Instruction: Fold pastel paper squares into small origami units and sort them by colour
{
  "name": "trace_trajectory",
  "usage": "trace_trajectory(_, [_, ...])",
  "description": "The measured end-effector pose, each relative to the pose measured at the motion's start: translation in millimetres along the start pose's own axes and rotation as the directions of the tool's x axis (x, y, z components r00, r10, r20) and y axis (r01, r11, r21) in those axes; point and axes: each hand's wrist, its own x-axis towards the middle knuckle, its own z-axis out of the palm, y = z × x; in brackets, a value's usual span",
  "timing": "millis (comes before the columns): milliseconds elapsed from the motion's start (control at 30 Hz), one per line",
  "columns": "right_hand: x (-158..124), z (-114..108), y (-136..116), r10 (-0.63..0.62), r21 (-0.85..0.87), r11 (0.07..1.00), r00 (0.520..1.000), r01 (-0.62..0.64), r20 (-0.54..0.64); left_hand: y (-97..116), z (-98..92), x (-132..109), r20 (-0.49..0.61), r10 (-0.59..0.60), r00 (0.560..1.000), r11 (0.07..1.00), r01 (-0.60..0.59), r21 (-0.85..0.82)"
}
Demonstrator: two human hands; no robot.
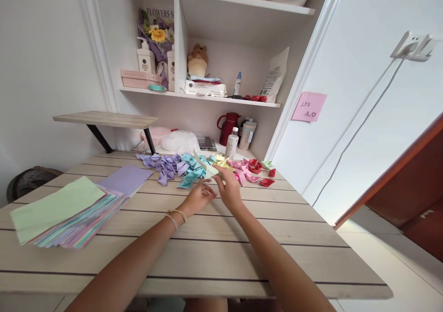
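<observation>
My right hand (226, 186) pinches a folded sheet of pale green paper (209, 171) between thumb and fingers above the table. A thin strip of the sheet sticks up to the left. Just below the paper is my left hand (198, 198), its fingers loosely curved and apart, with nothing visible in them. The index fingertip comes close to the paper's lower edge; whether it touches, I cannot tell. Behind both hands lie folded paper boats in purple (166, 166), turquoise (188, 178), yellow (221, 160), pink (249, 176) and red (255, 165).
A fanned stack of coloured paper (65, 206) lies on the slatted table (221, 261) at left, beneath a small raised shelf (107, 118). A bottle (232, 143), a red jug (229, 127) and a tumbler (247, 134) stand at the back under the white shelves (235, 100).
</observation>
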Motion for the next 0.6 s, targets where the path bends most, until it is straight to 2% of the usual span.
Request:
trace_trajectory(67, [-10,-18,21,0.006,-0.083,0.997,1.000,-0.006,0.010,1,-3.2,2,-0.045,-0.019,0.999,0.994,0.014,-0.107])
trace_trajectory(167, [-24,-28,36,0.013,-0.078,0.997,0.987,-0.001,0.159,3,-7.6,5,-0.045,-0.024,0.999,0.963,0.011,-0.270])
trace_trajectory(267, [-30,-29,30,-0.015,-0.018,1.000,0.948,0.022,0.319,7,-8.4,6,-0.003,-0.038,0.999,0.920,0.034,-0.390])
trace_trajectory(367, [-28,-28,18,-0.090,0.024,0.996,0.907,0.088,0.412,10,-6.6,3,-0.010,-0.054,0.998,0.887,0.043,-0.460])
trace_trajectory(433, [-27,-27,13,-0.121,0.029,0.992,0.905,0.119,0.407,11,-5.2,1,-0.053,-0.064,0.997,0.871,0.030,-0.491])
trace_trajectory(467, [-26,-25,12,-0.116,0.023,0.993,0.920,0.115,0.376,12,-4.6,0,-0.073,-0.073,0.995,0.863,0.026,-0.504])
trace_trajectory(600, [-27,-20,19,0.020,0.021,0.999,0.986,-0.024,0.167,19,-5.3,-2,-0.133,-0.138,0.981,0.850,0.048,-0.525])
